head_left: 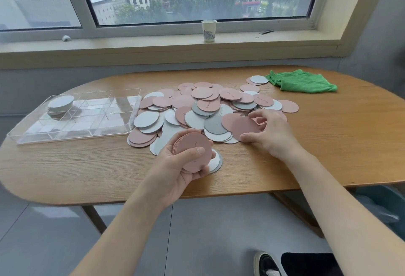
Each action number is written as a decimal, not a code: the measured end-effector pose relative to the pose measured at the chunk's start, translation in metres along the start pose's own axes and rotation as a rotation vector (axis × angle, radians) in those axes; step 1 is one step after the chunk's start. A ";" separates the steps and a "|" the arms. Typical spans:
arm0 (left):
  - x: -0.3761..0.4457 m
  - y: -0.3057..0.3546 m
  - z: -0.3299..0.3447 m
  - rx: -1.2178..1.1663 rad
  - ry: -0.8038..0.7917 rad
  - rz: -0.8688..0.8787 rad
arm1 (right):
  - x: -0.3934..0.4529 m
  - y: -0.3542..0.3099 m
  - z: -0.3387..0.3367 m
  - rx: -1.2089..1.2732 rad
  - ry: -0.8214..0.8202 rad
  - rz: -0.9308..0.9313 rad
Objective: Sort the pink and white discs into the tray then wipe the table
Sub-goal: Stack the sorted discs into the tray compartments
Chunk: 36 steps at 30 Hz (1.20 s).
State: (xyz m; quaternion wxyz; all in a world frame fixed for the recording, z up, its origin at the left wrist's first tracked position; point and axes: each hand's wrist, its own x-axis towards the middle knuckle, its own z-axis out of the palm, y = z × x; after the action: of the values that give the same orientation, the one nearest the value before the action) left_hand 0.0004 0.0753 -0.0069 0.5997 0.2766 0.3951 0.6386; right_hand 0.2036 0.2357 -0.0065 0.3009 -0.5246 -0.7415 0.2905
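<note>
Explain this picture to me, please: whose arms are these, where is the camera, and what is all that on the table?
There is no machine here. A person wears a wide-angle camera on the head, so you look down along their two bare arms. The left hand holds a stack of pink discs. The right hand has its fingers on a loose pink disc at the edge of a big heap of pink and white discs on the wooden table. To the left lies a clear divided tray, with some white discs already stacked in a far corner compartment. A green cloth waits at the far right, and a paper cup stands on the windowsill.
</note>
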 end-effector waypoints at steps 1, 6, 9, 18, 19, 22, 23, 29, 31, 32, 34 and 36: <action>0.000 0.000 0.000 0.006 0.004 -0.002 | -0.002 0.000 0.000 0.033 0.023 -0.001; 0.000 -0.001 0.002 0.023 0.009 0.008 | -0.005 0.003 0.003 0.135 0.026 0.045; 0.000 -0.002 0.001 0.013 0.017 0.012 | -0.005 -0.002 0.006 0.069 -0.011 0.033; 0.000 -0.002 -0.001 0.011 0.002 0.006 | -0.007 -0.011 0.014 -0.018 -0.045 0.012; 0.000 -0.002 -0.001 0.010 -0.001 0.007 | -0.007 -0.010 0.013 0.007 -0.027 0.011; 0.000 -0.002 -0.002 0.001 0.009 0.005 | -0.005 -0.003 0.009 0.131 0.043 -0.017; 0.000 -0.002 -0.002 -0.005 0.013 0.002 | -0.006 -0.003 0.007 0.182 0.054 -0.029; 0.001 -0.001 0.002 -0.028 0.026 -0.006 | -0.034 -0.032 -0.001 0.543 -0.067 -0.124; 0.001 -0.001 0.003 -0.034 0.017 0.003 | -0.041 -0.041 0.002 0.604 -0.120 -0.141; 0.001 -0.001 0.003 -0.035 0.013 0.008 | -0.044 -0.044 0.004 0.620 -0.145 -0.141; 0.000 -0.001 0.002 -0.041 0.012 0.013 | -0.048 -0.049 0.010 0.627 -0.178 -0.135; 0.000 -0.001 0.001 -0.039 -0.003 0.015 | -0.053 -0.053 0.018 0.616 -0.190 -0.139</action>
State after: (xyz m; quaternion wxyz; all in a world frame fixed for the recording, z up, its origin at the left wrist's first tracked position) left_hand 0.0019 0.0754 -0.0076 0.6010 0.2687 0.3794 0.6501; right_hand 0.1720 0.1680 0.0135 0.3941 -0.3276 -0.6778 0.5272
